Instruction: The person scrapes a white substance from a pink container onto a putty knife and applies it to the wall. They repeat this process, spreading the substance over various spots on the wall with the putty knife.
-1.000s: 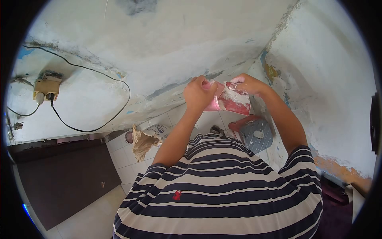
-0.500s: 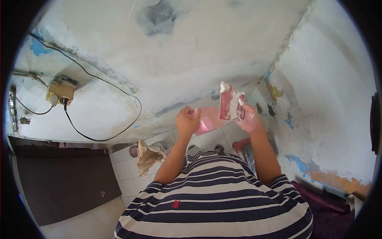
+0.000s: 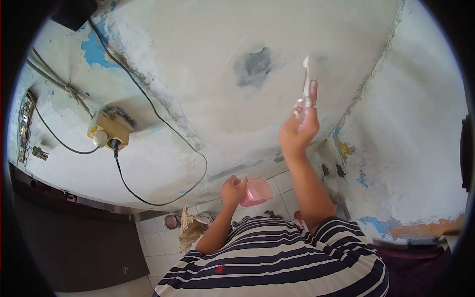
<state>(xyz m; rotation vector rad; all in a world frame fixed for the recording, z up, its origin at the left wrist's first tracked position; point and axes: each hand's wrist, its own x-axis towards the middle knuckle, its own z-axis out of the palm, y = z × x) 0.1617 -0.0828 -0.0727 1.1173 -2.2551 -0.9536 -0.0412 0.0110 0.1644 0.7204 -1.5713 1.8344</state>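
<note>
My left hand is closed on the edge of a pink translucent plastic container, held low in front of my shirt. Raised toward the wall, my right hand grips a flat putty scraper, now seen nearly edge-on. White paste sits on the scraper's tip and smears the fingers around it. Left of the scraper, the wall has a dark grey patch within its pale, worn surface.
A yellowish socket box with plugs hangs at left, its black cable looping along the wall. Keys hang farther left. Below stand a crumpled brown paper bag, a small round tin and a dark brown panel.
My right hand has lifted the scraper from beside the container up toward the wall, turning it edge-on. The container appears lower in view, still in my left hand, and the view has shifted upward.
</note>
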